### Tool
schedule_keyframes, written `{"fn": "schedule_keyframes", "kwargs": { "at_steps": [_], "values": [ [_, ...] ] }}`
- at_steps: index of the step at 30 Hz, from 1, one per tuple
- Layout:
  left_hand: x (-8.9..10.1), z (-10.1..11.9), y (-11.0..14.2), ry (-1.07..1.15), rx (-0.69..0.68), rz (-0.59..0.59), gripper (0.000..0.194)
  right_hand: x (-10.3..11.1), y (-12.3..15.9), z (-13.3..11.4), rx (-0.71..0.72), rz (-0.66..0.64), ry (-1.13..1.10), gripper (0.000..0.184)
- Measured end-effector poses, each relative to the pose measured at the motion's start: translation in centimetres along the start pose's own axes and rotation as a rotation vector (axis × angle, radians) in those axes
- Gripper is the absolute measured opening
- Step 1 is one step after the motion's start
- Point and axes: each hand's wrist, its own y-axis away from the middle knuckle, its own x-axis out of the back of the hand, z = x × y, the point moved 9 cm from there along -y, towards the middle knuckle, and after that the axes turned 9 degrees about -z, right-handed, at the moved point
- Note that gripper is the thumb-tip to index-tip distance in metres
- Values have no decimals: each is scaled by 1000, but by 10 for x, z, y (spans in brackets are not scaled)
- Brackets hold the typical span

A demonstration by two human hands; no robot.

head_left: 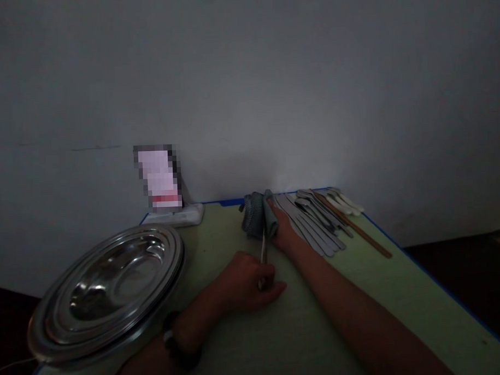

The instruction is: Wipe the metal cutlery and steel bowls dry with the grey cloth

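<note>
My left hand (253, 280) is closed around the near end of a slim metal piece of cutlery (264, 249), held pointing away from me. Its far end is hidden in a grey cloth (254, 214), so its kind cannot be told. My right hand (281, 224) is closed on the cloth, which folds around that end. Just right of this hand, several table knives (313, 232) lie side by side on the green tabletop (218, 229). A dark band circles my left wrist.
Stacked round metal dishes (176, 255) stand at the left. Behind them a phone (161, 177) with a blurred screen leans upright on a white base (191, 214). Metal spoons (312, 210), brown chopsticks (366, 238) and white spoons (344, 204) lie at right. A wall (247, 100) borders the back edge.
</note>
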Motion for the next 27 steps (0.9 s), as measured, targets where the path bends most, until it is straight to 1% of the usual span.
{"fn": "schedule_keyframes", "kwargs": {
  "at_steps": [2,4,6,9,12,14,16,18,20,22,23,25,26,27],
  "values": [
    [0,-2,-1,-28,17,16,30,-9,2,2,-77,-50,17,24],
    [4,-12,-3,-27,77,73,33,-18,6,1,-128,-83,65,23],
    [9,-23,-4,-13,129,131,36,-23,11,-3,-139,-84,126,24],
    [11,-27,-5,-11,143,136,35,-27,15,-4,-157,-101,180,26],
    [6,-13,-4,-57,104,78,30,-20,11,0,-145,-79,129,31],
    [-5,4,-4,-165,31,-27,32,-7,5,2,-109,-7,18,32],
    [-12,16,-1,-227,-20,-85,30,7,-1,5,-72,81,-101,29],
    [-16,21,1,-229,-60,-112,26,16,-5,7,-42,136,-164,26],
    [-17,22,2,-196,-98,-125,23,16,-7,6,-24,118,-142,26],
    [-15,17,2,-176,-110,-111,23,10,-6,5,-26,66,-97,28],
    [-12,12,1,-175,-86,-85,24,7,-5,4,-33,42,-74,29],
    [-2,-5,0,-180,13,-5,27,-1,-1,3,-57,-5,-8,29],
    [4,-16,-1,-168,95,44,27,-5,1,3,-73,-22,44,28],
    [9,-24,-1,-165,149,83,28,-8,2,3,-91,-43,112,28]
  ]
}}
